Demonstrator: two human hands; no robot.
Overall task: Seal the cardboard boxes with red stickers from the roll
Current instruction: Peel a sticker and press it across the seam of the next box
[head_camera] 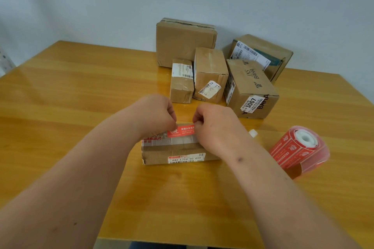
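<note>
The sticker (180, 130), one red strip, is stretched across the top of the near box (176, 150), which lies flat at the table's (60, 97) middle. The left hand (155, 113) pinches its left end and the right hand (212, 121) its right end, fingers closed on it. To seat it well, I'd keep it taut and level over the seam, lower it, then press from the middle outward. Five more boxes (210, 75) stand clustered behind; one roll (299, 147) lies to the right.
</note>
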